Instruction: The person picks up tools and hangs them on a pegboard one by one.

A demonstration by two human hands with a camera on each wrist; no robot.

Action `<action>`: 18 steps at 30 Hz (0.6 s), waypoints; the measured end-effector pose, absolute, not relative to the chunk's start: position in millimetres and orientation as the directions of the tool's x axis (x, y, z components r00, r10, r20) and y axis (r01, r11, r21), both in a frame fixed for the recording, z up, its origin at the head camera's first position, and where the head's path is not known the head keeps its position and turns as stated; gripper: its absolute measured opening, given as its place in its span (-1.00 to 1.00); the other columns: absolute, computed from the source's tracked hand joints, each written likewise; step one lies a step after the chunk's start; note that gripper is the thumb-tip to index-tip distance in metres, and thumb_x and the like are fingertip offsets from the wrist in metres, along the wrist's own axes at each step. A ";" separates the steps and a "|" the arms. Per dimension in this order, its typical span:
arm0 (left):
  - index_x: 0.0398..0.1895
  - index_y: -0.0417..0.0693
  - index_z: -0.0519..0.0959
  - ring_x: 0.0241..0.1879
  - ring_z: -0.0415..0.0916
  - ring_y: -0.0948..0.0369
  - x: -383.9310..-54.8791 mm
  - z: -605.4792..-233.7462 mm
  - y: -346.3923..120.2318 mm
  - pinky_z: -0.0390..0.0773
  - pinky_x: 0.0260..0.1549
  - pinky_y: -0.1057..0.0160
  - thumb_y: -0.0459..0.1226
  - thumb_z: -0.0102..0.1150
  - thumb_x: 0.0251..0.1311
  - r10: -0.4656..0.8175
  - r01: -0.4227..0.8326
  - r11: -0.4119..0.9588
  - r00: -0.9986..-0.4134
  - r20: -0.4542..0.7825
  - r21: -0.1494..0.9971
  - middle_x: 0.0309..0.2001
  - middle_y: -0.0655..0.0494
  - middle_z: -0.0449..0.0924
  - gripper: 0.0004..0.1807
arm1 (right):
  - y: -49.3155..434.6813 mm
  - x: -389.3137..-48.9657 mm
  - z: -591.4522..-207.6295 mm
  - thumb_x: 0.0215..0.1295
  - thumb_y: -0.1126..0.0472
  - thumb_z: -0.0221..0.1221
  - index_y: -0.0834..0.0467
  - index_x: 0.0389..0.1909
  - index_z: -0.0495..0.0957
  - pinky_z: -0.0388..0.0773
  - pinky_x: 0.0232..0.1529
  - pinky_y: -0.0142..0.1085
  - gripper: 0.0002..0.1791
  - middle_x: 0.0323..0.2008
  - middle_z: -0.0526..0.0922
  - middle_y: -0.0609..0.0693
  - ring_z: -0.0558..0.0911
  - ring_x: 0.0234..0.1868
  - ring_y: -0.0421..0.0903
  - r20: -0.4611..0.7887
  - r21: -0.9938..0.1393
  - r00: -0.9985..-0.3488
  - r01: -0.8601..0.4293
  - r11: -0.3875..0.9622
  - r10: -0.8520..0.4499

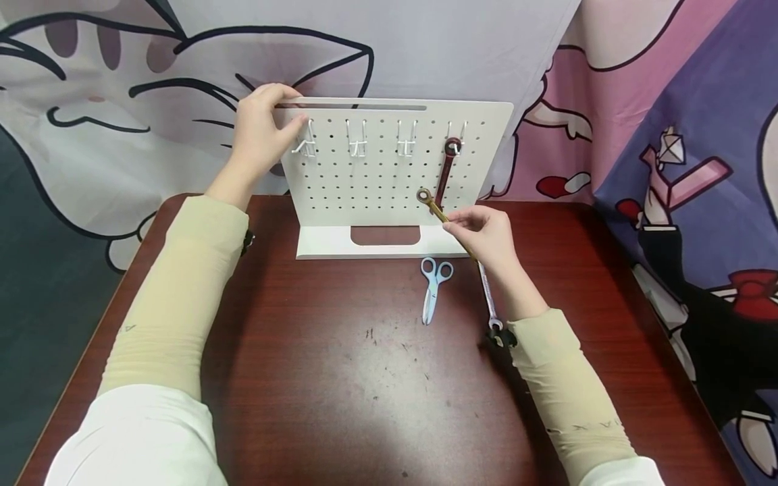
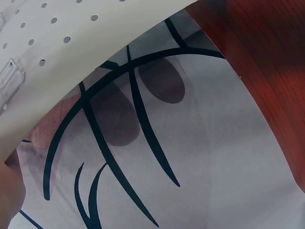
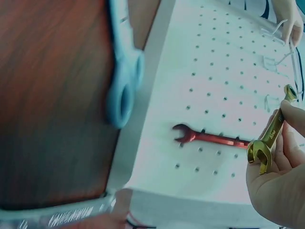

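Observation:
A white pegboard (image 1: 377, 212) stands upright at the back of the table. My left hand (image 1: 261, 131) grips its upper left corner, thumb on the front face; the fingers behind are partly hidden. Between the thumb and fingers of my right hand (image 1: 489, 239) is a gold combination wrench (image 1: 432, 202), its ring end pointing up and left toward the board. The right wrist view shows the open end of this gold wrench (image 3: 271, 131) near the palm. A red wrench (image 1: 446, 174) hangs by its ring end from the rightmost hook, just beyond the gold one.
Three other white hooks, among them the left one (image 1: 306, 143), line the board's upper part. Light blue scissors (image 1: 431, 290) lie in front of the base. A silver wrench (image 1: 488, 297) lies under my right wrist. Patterned cloth (image 1: 450, 47) hangs behind the table (image 1: 340, 378).

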State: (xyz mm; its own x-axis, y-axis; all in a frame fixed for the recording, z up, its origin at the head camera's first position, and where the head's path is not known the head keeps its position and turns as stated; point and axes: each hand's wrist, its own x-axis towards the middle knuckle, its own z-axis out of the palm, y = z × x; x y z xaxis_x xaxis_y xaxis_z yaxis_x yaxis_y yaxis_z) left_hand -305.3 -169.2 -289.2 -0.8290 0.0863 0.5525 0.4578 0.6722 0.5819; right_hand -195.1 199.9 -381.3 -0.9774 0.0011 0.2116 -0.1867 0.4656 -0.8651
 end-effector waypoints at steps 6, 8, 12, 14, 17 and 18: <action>0.08 -0.34 0.68 0.22 0.61 -0.09 -305.7 -289.3 -169.3 0.48 0.33 0.08 -0.38 0.32 0.36 0.083 0.458 0.668 -0.829 0.553 0.587 0.14 -0.25 0.71 -0.72 | 179.2 -202.0 -372.3 0.27 0.37 0.44 0.39 -0.15 0.78 0.53 -0.32 -0.54 -0.81 -0.51 0.67 -0.44 0.59 -0.44 -0.38 0.262 -0.910 -0.965 -0.235 0.342 0.033; 0.09 -0.34 0.68 0.22 0.61 -0.09 -306.0 -289.3 -169.4 0.48 0.33 0.08 -0.38 0.32 0.37 0.085 0.457 0.669 -0.830 0.551 0.586 0.15 -0.24 0.71 -0.71 | 172.9 -204.5 -369.9 0.27 0.38 0.44 0.40 -0.14 0.78 0.52 -0.32 -0.52 -0.81 -0.52 0.68 -0.43 0.59 -0.43 -0.36 0.273 -0.920 -0.961 -0.248 0.304 0.042; 0.09 -0.32 0.68 0.24 0.61 -0.08 -306.7 -289.3 -169.8 0.47 0.35 0.08 -0.37 0.32 0.37 0.087 0.457 0.671 -0.831 0.550 0.584 0.15 -0.23 0.71 -0.71 | 162.2 -209.2 -364.2 0.27 0.38 0.43 0.41 -0.12 0.77 0.52 -0.29 -0.47 -0.79 -0.51 0.69 -0.38 0.60 -0.40 -0.31 0.271 -0.938 -0.961 -0.251 0.239 0.057; 0.09 -0.33 0.68 0.23 0.61 -0.08 -307.0 -289.5 -170.0 0.47 0.34 0.08 -0.37 0.32 0.37 0.089 0.460 0.671 -0.829 0.552 0.582 0.15 -0.24 0.71 -0.71 | 157.9 -211.3 -361.8 0.28 0.38 0.43 0.41 -0.11 0.76 0.51 -0.30 -0.44 -0.79 -0.51 0.69 -0.37 0.59 -0.40 -0.30 0.265 -0.945 -0.962 -0.246 0.214 0.063; 0.09 -0.33 0.68 0.23 0.61 -0.08 -307.3 -290.0 -170.3 0.47 0.34 0.09 -0.37 0.32 0.37 0.090 0.463 0.668 -0.827 0.554 0.583 0.14 -0.24 0.71 -0.71 | 153.1 -215.4 -360.3 0.29 0.38 0.42 0.43 -0.10 0.74 0.49 -0.30 -0.42 -0.78 -0.51 0.69 -0.35 0.58 -0.40 -0.29 0.258 -0.952 -0.964 -0.242 0.189 0.067; 0.09 -0.33 0.68 0.23 0.62 -0.08 -307.2 -290.2 -170.3 0.48 0.34 0.10 -0.37 0.33 0.37 0.090 0.463 0.667 -0.827 0.554 0.584 0.14 -0.23 0.71 -0.71 | 152.0 -216.8 -360.5 0.29 0.37 0.42 0.42 -0.11 0.75 0.49 -0.31 -0.42 -0.78 -0.51 0.70 -0.35 0.58 -0.41 -0.28 0.254 -0.954 -0.965 -0.238 0.182 0.070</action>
State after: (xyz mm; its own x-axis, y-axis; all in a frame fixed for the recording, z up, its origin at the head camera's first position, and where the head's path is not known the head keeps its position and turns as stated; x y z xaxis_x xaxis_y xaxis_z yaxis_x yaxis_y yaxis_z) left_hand -307.2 -170.3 -290.2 -0.8274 0.0897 0.5544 0.4633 0.6670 0.5835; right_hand -216.8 152.0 -360.5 -0.9647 0.0701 0.2539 -0.2380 0.1815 -0.9542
